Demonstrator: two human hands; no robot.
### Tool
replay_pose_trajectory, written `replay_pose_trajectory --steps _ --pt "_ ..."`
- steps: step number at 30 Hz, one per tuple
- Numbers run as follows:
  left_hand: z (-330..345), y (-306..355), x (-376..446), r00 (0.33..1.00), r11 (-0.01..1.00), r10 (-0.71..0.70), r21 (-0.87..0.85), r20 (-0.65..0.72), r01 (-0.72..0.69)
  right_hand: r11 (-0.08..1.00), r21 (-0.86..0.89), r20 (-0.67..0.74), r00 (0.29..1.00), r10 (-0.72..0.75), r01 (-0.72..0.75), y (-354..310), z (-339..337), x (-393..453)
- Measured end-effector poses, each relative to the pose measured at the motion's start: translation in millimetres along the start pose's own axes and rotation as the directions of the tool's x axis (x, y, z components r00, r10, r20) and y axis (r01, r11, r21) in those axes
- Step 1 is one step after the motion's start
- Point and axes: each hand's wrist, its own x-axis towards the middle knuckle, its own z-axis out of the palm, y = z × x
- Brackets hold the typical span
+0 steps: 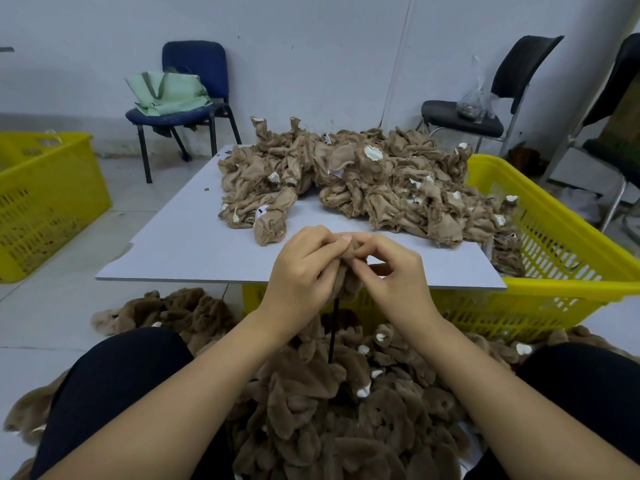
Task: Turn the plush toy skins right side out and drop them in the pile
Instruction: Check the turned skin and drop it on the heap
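You are in the middle of turning one skin (348,278): it hangs between your hands just over the near edge of the tabletop (194,244), its upper end bunched at your fingertips and its furry lower part drooping toward your lap. Your left hand (304,268) has its fingers curled round the bunched fabric from the side, and your right hand (391,271) pinches the top of it between thumb and fingers, so both hands are holding the same piece. A thin dark rod (333,327) stands upright just below the skin; whether it runs up inside cannot be told from here. By the look of it the turning is only partly done, so the next move probably calls for pulling the fur side out through the opening, working any small limbs fully through, then letting the skin fall. The finished pile (346,403) lies on the floor between your knees, directly under your hands, so the drop needs almost no reach. The unturned heap (363,181) covers the far right of the tabletop, spilling toward the yellow basket (561,258) at your right. The near left of the tabletop is bare, giving room to move, but mind its front edge, which sits close under your wrists.
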Motion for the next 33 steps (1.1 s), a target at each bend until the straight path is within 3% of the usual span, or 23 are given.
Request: replay_pose_trajectory --steps 3,5,7,9,13,17,19,24,33 --pt "4.3 1.4 -8.3 0.979 0.968 -0.199 -0.147 0.039 0.202 0.997 0.020 -0.027 0.997 0.069 -0.068 7.4 4.8 -8.2" --pt "5.6 3.5 -12.1 0.917 0.890 -0.379 -0.223 0.127 0.398 0.994 0.034 -0.033 0.994 0.102 -0.101 10.7 4.9 -10.0" --pt "8.8 5.4 -13.2 0.841 0.821 -0.504 -0.193 0.198 0.538 0.994 0.019 -0.028 0.994 0.110 -0.110 11.0 3.1 -8.0" --pt "11.1 7.5 -13.4 0.803 0.789 -0.560 -0.166 0.202 0.592 0.994 0.001 -0.019 0.994 0.108 -0.108 10.3 1.3 -6.0" --pt "4.8 13.1 -7.0 0.847 0.823 -0.510 -0.202 0.152 0.531 0.977 0.127 -0.008 0.985 0.173 -0.171 7.3 1.5 -6.4" --pt "-4.9 14.5 7.0 0.939 0.941 -0.329 -0.048 0.095 0.335 0.869 0.423 -0.026 0.955 0.294 -0.256 0.7 4.3 -1.7" --pt "-5.9 13.9 10.0 0.959 0.964 -0.264 0.033 0.103 0.262 0.823 0.491 0.010 0.947 0.322 -0.285 -3.7 5.7 2.1" --pt "-1.8 10.6 7.4 0.969 0.976 -0.211 0.074 0.127 0.203 0.821 0.464 0.036 0.933 0.358 -0.333 -4.4 8.7 8.8" --pt "6.2 11.2 -7.3 0.945 0.959 -0.283 0.028 0.161 0.283 0.824 0.420 0.072 0.919 0.389 -0.381 1.0 10.5 2.6"
